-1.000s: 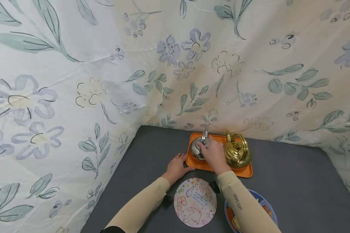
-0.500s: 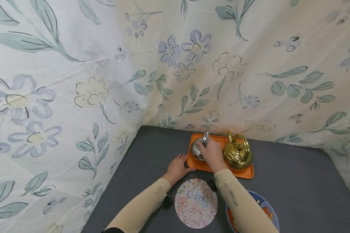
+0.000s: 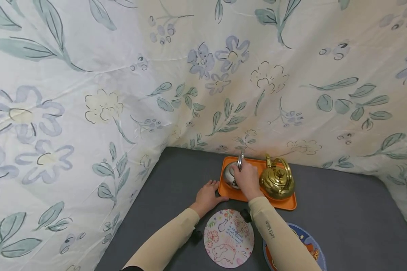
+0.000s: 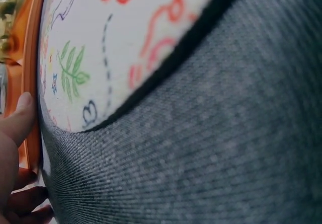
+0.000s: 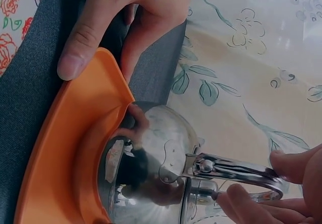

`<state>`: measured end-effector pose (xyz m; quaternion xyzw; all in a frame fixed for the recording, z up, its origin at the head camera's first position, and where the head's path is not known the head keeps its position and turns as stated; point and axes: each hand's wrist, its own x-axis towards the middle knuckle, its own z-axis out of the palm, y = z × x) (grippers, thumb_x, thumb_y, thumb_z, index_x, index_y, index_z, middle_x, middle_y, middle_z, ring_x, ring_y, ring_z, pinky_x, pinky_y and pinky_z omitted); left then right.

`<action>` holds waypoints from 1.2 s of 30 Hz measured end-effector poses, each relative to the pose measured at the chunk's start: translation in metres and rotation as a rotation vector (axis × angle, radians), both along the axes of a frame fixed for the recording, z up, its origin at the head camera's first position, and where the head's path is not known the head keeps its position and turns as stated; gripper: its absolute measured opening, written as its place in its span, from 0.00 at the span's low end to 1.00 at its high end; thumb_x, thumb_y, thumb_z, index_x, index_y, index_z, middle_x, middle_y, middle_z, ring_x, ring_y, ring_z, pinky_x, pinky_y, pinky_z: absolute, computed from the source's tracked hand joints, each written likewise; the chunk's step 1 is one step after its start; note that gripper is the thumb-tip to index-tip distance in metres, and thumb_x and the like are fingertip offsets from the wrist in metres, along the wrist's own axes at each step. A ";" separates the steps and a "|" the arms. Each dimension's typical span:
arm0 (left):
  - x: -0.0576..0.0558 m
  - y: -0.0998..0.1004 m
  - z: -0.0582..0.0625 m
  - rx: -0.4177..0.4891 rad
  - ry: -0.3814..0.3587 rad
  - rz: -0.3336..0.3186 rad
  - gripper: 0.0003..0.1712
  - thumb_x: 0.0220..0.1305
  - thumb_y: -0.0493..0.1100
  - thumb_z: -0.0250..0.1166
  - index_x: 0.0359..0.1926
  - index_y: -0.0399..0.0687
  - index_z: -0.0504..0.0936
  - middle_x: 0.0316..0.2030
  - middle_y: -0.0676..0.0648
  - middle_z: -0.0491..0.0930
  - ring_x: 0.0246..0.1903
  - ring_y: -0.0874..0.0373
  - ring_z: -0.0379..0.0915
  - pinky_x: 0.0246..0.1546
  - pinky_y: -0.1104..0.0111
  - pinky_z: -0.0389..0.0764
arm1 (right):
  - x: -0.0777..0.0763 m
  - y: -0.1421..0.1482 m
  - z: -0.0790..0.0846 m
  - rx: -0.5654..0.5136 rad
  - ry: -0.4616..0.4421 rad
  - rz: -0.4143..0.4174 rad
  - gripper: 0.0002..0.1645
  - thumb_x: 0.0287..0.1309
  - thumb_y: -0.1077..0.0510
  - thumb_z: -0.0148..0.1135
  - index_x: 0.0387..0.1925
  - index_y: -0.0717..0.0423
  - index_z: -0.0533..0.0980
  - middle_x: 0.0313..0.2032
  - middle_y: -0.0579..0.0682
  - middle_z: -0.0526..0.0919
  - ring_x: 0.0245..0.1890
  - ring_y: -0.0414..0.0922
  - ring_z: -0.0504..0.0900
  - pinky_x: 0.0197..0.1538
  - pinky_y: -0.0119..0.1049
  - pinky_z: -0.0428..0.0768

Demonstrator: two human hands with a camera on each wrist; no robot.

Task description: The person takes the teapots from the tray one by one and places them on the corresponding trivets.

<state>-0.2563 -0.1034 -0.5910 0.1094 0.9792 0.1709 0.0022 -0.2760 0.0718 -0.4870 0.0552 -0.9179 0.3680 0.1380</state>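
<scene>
A shiny silver kettle (image 3: 228, 175) stands at the left end of an orange tray (image 3: 234, 194). My right hand (image 3: 248, 180) holds its raised handle. In the right wrist view, thumb and fingers close around the far end of the metal handle (image 5: 236, 173), above the kettle's lid. My left hand (image 3: 206, 196) grips the tray's front left corner, its thumb along the front rim and its fingers at the left side. On the tray's right end sits a gold kettle (image 3: 276, 183), its handle upright and its spout toward the back.
A round pink-and-white mat (image 3: 228, 239) with a drawn rabbit lies in front of the tray on the dark grey table (image 3: 352, 210). Partly under my right forearm is a round blue patterned mat (image 3: 306, 235). Floral fabric (image 3: 196, 94) hangs behind and at the left.
The head view has shifted slightly, so the table items appear a little lower and further right. Both hands keep their places at the kettle handle and tray corner.
</scene>
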 end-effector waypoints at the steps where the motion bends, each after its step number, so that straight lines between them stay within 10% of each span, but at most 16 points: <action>1: 0.000 0.000 0.000 -0.003 0.000 0.000 0.50 0.59 0.72 0.66 0.73 0.47 0.70 0.70 0.42 0.71 0.73 0.47 0.63 0.67 0.51 0.72 | 0.000 0.000 0.000 -0.001 0.005 -0.005 0.17 0.69 0.49 0.63 0.32 0.58 0.77 0.14 0.48 0.74 0.14 0.45 0.74 0.18 0.37 0.70; 36: 0.001 0.001 0.001 0.003 -0.031 0.014 0.51 0.59 0.73 0.65 0.74 0.47 0.69 0.70 0.43 0.71 0.73 0.48 0.62 0.68 0.50 0.71 | 0.009 0.002 0.008 -0.037 0.116 -0.043 0.17 0.68 0.58 0.63 0.50 0.67 0.82 0.36 0.64 0.88 0.31 0.60 0.86 0.34 0.55 0.84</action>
